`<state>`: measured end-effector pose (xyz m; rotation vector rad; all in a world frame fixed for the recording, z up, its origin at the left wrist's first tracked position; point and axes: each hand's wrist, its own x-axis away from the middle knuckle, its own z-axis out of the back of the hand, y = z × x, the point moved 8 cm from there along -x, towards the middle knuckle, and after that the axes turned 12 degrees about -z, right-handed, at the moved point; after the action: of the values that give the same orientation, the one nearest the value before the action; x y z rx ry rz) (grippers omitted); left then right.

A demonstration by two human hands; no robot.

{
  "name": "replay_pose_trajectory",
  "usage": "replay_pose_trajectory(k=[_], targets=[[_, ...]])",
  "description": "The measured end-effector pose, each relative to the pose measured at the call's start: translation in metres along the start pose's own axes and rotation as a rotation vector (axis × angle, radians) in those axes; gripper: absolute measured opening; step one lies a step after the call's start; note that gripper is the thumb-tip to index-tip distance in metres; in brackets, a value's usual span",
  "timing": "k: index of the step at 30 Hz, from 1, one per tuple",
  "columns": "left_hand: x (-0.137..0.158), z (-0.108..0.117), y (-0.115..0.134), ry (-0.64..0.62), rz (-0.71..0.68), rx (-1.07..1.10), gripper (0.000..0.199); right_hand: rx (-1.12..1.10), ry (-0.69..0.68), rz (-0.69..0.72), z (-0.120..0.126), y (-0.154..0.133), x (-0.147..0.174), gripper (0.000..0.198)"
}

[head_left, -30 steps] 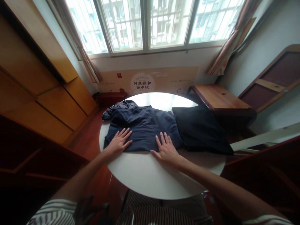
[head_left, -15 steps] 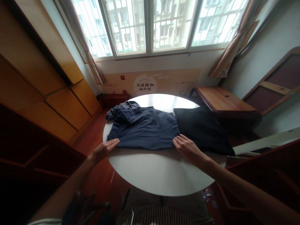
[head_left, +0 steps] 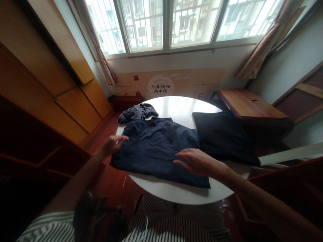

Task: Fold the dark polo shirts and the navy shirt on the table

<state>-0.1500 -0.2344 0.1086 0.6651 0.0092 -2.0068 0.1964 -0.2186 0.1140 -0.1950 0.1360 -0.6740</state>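
A navy garment (head_left: 153,148) lies spread over the front of the white round table (head_left: 169,193), creased in the middle, its lower corner near the table's front edge. My left hand (head_left: 112,145) is at its left side, fingers stretched out and holding nothing. Over its right half my right hand (head_left: 195,161) is open, thumb apart from the fingers; whether it touches the cloth I cannot tell. To the right lies a flat black cloth (head_left: 224,134), reaching past the table's edge. A crumpled dark grey garment (head_left: 138,112) sits at the back left.
A wooden side table (head_left: 254,104) stands at the back right, close to the round table. Yellow-brown cabinets (head_left: 75,104) line the left. Windows (head_left: 191,25) are behind, and a striped garment (head_left: 161,225) shows below the front edge.
The navy garment now reaches farther toward the table's front and covers more of it. Both hands have let go of its near edge. The view has shifted slightly.
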Motion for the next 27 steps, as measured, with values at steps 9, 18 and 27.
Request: replay_pose_trajectory(k=[9,18,27], targets=[[-0.11,-0.054,-0.127,0.013,0.192,0.105,0.061,-0.046,0.012,0.033,-0.069,-0.03,-0.112,0.057],[-0.104,-0.056,-0.172,0.06,0.382,0.339,0.064,-0.077,-0.023,0.073,-0.085,-0.037,-0.093,0.064],[-0.105,-0.048,-0.16,0.023,0.431,0.303,0.055,-0.139,0.055,-0.008,-0.058,-0.008,-0.103,0.052]])
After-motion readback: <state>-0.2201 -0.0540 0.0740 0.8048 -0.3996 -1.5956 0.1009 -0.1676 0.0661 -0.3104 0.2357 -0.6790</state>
